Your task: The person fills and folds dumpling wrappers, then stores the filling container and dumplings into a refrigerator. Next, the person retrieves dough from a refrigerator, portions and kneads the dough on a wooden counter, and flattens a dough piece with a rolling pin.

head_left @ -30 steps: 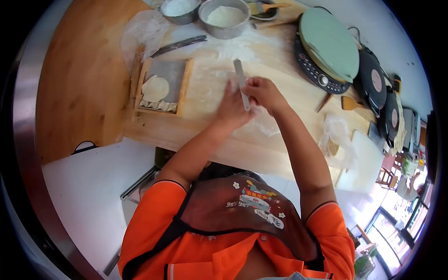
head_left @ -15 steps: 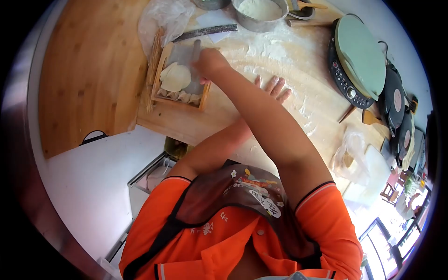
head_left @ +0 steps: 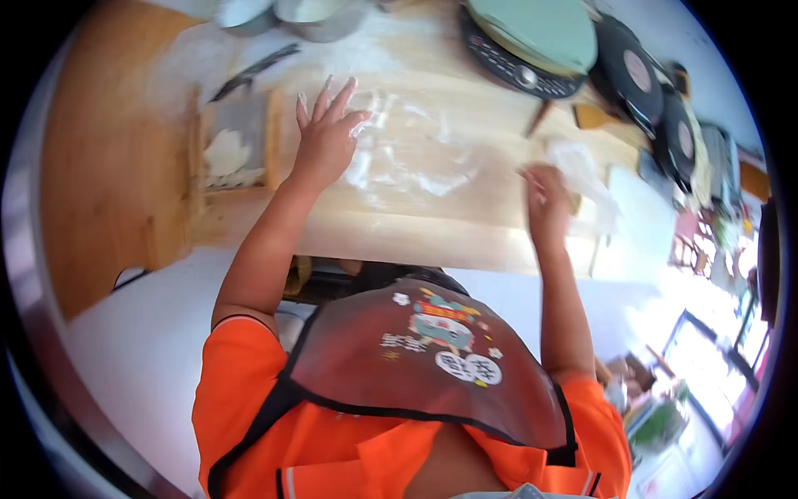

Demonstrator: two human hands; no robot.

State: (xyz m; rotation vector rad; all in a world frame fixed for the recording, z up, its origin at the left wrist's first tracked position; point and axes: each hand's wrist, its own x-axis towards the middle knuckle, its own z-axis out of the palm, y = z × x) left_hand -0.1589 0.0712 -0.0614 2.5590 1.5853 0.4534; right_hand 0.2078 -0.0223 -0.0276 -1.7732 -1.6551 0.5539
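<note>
My left hand is over the floured wooden worktop, its fingers spread and dusted white with nothing in them. To its left is a wooden-framed tray with pale flat dough rounds in it, and a blurred row of small dumplings along its near side. My right hand is at the right part of the worktop, beside a clear plastic bag. Its fingers look bent, but motion smears them, and I cannot tell whether they hold anything.
At the back right stands a round electric griddle with a green lid. Metal bowls stand at the far edge. A dark stick lies behind the tray. Beyond the plastic bag is a white board.
My arms have uncrossed. My right hand has left the tray and moved right to beside the plastic bag. My left hand has moved left, nearer the tray, and the view has shifted.
</note>
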